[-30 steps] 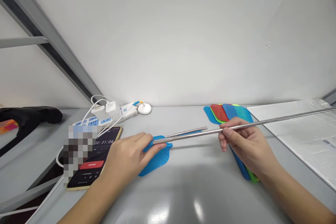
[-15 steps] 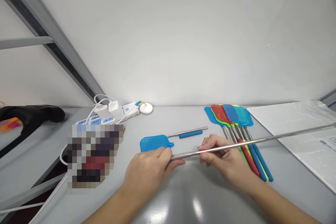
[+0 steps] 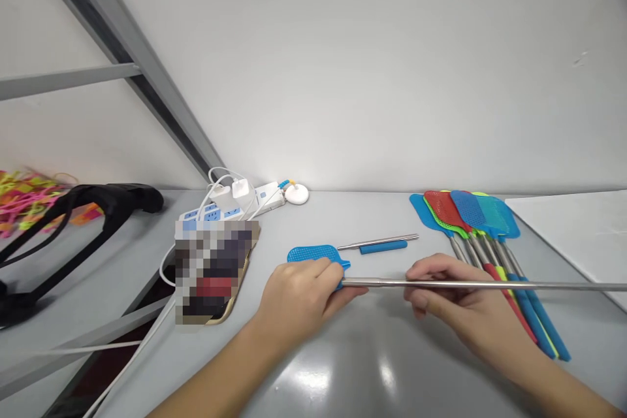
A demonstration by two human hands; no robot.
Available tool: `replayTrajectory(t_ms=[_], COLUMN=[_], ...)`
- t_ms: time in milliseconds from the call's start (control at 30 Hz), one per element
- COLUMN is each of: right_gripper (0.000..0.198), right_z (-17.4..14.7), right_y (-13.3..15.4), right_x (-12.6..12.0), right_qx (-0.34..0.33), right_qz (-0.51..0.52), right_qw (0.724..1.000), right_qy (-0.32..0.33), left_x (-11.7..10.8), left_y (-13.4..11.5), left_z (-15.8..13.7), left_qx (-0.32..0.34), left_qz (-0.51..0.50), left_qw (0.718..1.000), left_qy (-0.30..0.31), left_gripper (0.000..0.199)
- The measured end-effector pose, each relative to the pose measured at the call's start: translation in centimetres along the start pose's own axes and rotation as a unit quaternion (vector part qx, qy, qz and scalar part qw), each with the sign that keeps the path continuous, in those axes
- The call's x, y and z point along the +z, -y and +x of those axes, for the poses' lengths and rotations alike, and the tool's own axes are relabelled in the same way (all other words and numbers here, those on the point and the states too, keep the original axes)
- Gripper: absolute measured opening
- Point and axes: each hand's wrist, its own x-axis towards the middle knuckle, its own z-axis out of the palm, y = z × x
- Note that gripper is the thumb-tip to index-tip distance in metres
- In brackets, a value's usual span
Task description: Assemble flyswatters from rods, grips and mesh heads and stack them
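My left hand (image 3: 301, 294) grips the blue mesh head (image 3: 311, 253) of a fly swatter where it joins its long extended metal rod (image 3: 490, 285). The rod runs level to the right, out past the frame edge. Around the rod's middle, my right hand (image 3: 453, 300) pinches it with fingers and thumb. The swatter is held just above the grey table (image 3: 343, 366).
A fan of red, green and blue fly swatters (image 3: 470, 215) lies at the right. A short collapsed rod with a blue grip (image 3: 382, 245) lies behind my hands. A phone (image 3: 215, 274), a power strip (image 3: 230, 206), a black object (image 3: 98, 209) and white sheets (image 3: 582, 222) sit around.
The rod has swung down from a rising slant to level. The swatter head has been lifted off the table and both hands have drawn nearer. The camera view has shifted left.
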Motion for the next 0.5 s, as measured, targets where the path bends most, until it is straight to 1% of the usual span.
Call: replayTrajectory(t_ms=[100,167,267,367,433,500], right_gripper=[0.009,0.011,0.015,0.013,0.011,0.011], right_z=[-0.1,-0.1,-0.2,-0.4,-0.5,-0.5], right_y=[0.2,0.3,0.3,0.1,0.0,-0.1], right_x=[0.4,0.7,0.8,0.8,0.9,1.2], right_qx=[-0.007,-0.02,-0.04,-0.06,-0.07,-0.072], right_qz=[0.016,0.024,0.001,-0.043,-0.06,-0.054], right_qw=[1.0,0.999,0.999,0.996,0.994,0.995], right_qy=[-0.017,-0.008,0.029,0.055,0.054,0.038], left_x=[0.0,0.0,0.3,0.6,0.6,0.4], left_y=[0.6,0.6,-0.1,-1.0,-1.4,-1.7], left_z=[-0.2,-0.3,-0.5,-0.6,-0.6,-0.6], left_qx=[0.004,0.013,0.035,0.044,0.047,0.045], left_qz=[-0.003,0.0,-0.004,-0.02,-0.023,-0.017], left_qw=[1.0,1.0,0.999,0.999,0.999,0.999], left_qy=[0.005,0.008,0.003,-0.01,-0.015,-0.012], left_gripper=[0.046,0.046,0.044,0.045,0.046,0.045])
